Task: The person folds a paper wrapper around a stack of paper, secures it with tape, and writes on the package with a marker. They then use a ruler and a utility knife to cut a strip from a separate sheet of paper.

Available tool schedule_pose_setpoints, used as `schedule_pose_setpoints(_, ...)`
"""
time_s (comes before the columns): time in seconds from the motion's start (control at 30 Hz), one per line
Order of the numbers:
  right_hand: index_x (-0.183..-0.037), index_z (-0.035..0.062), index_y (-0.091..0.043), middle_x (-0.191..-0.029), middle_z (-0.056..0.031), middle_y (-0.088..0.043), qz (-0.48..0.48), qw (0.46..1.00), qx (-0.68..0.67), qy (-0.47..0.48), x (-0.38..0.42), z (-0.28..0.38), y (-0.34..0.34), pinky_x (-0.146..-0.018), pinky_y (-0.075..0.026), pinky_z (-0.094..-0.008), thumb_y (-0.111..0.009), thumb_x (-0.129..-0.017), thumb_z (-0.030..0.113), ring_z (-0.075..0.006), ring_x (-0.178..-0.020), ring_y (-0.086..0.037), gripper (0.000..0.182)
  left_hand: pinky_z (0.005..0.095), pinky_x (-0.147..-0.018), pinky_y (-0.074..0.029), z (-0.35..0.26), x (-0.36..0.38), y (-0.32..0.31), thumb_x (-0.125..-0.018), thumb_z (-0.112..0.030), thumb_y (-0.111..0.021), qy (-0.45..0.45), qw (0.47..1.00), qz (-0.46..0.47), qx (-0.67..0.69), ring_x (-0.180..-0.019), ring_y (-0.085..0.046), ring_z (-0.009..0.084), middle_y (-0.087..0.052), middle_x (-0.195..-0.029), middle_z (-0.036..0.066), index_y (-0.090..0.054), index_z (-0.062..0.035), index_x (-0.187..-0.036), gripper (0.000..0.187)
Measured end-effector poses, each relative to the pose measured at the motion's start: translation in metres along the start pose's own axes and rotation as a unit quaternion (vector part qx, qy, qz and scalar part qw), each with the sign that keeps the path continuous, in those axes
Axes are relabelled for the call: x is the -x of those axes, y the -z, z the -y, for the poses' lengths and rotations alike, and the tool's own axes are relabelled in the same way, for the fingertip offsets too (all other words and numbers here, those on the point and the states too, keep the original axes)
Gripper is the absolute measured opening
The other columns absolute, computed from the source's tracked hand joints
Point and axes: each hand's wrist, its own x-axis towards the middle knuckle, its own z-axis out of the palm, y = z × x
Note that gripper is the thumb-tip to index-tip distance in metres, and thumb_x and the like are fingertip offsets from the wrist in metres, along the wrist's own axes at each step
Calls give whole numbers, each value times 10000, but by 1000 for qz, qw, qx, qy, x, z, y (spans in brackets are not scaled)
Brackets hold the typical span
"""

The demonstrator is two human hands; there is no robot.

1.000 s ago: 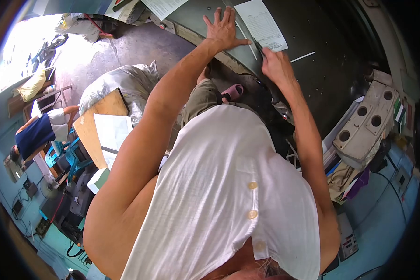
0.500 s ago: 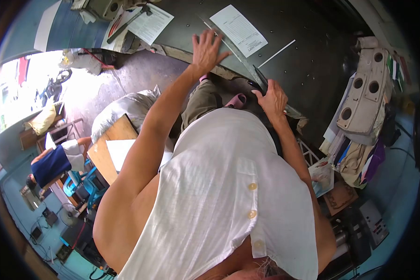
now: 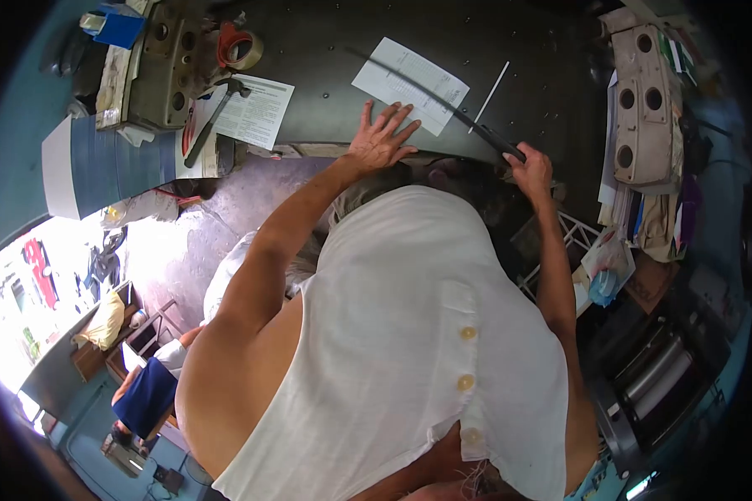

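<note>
My left hand (image 3: 380, 135) lies flat with fingers spread on the near edge of a dark worktable (image 3: 326, 46), just below a printed paper sheet (image 3: 409, 85). My right hand (image 3: 530, 171) grips one end of a long dark strip (image 3: 430, 96), like a ruler or bar, that arches up and across the paper sheet. A thin white stick (image 3: 488, 95) lies on the table right of the paper. My white buttoned shirt fills the lower middle of the view.
A second printed sheet (image 3: 255, 108) and a hammer-like tool (image 3: 213, 121) lie at the table's left, beside a metal block with holes (image 3: 163, 71) and a tape roll (image 3: 241, 48). A beige perforated part (image 3: 639, 108) and stacked papers sit right. Another person (image 3: 150, 388) crouches lower left.
The view swung toward the table. My right hand moved right and lifted the dark strip so it arches over the paper. My left hand stays pressed at the table edge.
</note>
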Motion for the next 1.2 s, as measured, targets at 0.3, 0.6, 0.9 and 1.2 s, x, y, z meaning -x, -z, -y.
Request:
schedule_pose_setpoints(0.3, -931, 129, -670, -737, -157, -675, -140, 987, 58, -58, 0, 42, -38, -634, -504, -497, -704, -852, 346, -407, -726, -663, 234, 683, -1079, -232, 11, -2, -6, -925, -512, -565, -59, 998, -5, 7, -1307, -408, 248, -462, -1391, 50, -494, -135, -1400, 611)
schedule_pose_setpoints(0.6, -1028, 82, -616, -808, -192, -697, -72, 996, 9, -54, -64, 116, -88, -684, -525, -497, -776, -767, 454, -418, -796, -679, 481, 637, -1109, -232, 4, -6, 2, -917, -495, -574, -50, 998, -5, 34, -1301, -433, 215, -495, -1352, 60, -497, -129, -1394, 606)
schedule_pose_setpoints(0.9, -992, 67, -618, -798, -162, -698, -70, 994, -56, -61, -70, 97, -86, -677, -529, -460, -823, -726, 422, -378, -760, -686, 489, 547, -1021, -332, 4, -24, 23, -895, -425, -629, -38, 997, 23, 60, -1147, -495, 236, -547, -1166, 64, -559, -113, -1301, 517)
schedule_pose_setpoints(1.2, -814, 67, -632, -693, -144, -677, -107, 965, -95, -218, -23, 83, -63, -634, -513, -455, -807, -739, 448, -358, -708, -685, 426, 450, -836, -388, 6, -64, 8, -838, -232, -639, -84, 996, 40, -3, -1021, -519, 238, -530, -995, 68, -610, -86, -967, 197)
